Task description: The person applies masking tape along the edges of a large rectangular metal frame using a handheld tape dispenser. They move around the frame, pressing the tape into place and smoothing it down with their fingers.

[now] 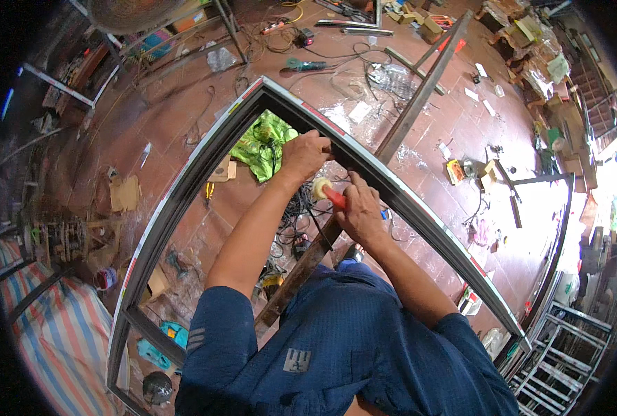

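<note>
A large dark window frame (164, 203), pale along its outer edge, surrounds my arms. My left hand (307, 155) is closed at the inner side of its far right bar, fingertips against the dark profile; whether they also pinch something small is hidden. Just nearer to me, my right hand (362, 211) wraps round a tool with a red handle and a rounded cream end (320, 187); its exact kind cannot be made out. The right index finger reaches up to the same bar. A long brown beam (419, 104) runs diagonally beneath the frame.
Crumpled bright green material (260, 145) and tangled black cables (298, 211) lie below the frame. Beyond are a teal power tool (305, 64) and scattered scraps. A metal ladder-like rack (561, 357) stands at right, a striped sheet (58, 333) at left.
</note>
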Action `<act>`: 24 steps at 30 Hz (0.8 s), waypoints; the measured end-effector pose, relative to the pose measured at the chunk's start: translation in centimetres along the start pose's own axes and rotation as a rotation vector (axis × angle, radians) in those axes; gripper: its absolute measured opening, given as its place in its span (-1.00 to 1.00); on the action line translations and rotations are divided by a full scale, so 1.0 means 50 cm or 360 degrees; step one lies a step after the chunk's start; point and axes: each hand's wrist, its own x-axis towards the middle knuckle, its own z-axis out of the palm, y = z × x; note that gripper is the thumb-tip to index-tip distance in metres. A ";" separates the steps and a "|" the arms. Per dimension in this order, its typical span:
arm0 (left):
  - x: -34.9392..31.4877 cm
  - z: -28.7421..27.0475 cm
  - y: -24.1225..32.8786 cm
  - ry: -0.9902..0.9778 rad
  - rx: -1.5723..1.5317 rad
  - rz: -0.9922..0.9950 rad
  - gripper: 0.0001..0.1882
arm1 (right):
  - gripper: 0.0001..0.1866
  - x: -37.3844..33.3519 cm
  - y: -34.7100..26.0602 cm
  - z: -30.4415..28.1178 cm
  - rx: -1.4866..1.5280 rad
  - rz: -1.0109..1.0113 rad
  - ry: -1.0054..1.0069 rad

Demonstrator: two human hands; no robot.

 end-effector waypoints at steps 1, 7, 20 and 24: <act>0.005 0.003 -0.006 0.0032 0.0009 0.0008 -0.85 | -0.50 0.001 0.007 0.002 -0.0012 -0.0003 -0.0015; 0.006 0.000 -0.003 -0.0047 -0.0013 -0.0003 -0.85 | -0.58 0.016 0.002 -0.001 0.0002 0.0056 -0.0011; 0.011 0.020 -0.037 -0.0103 -0.0260 0.0018 -0.82 | -0.53 0.055 -0.010 0.015 -0.0071 0.0003 -0.0127; 0.015 0.036 -0.063 -0.0065 -0.0366 0.0072 -0.84 | -0.54 0.074 -0.005 0.008 0.0025 0.0000 -0.0155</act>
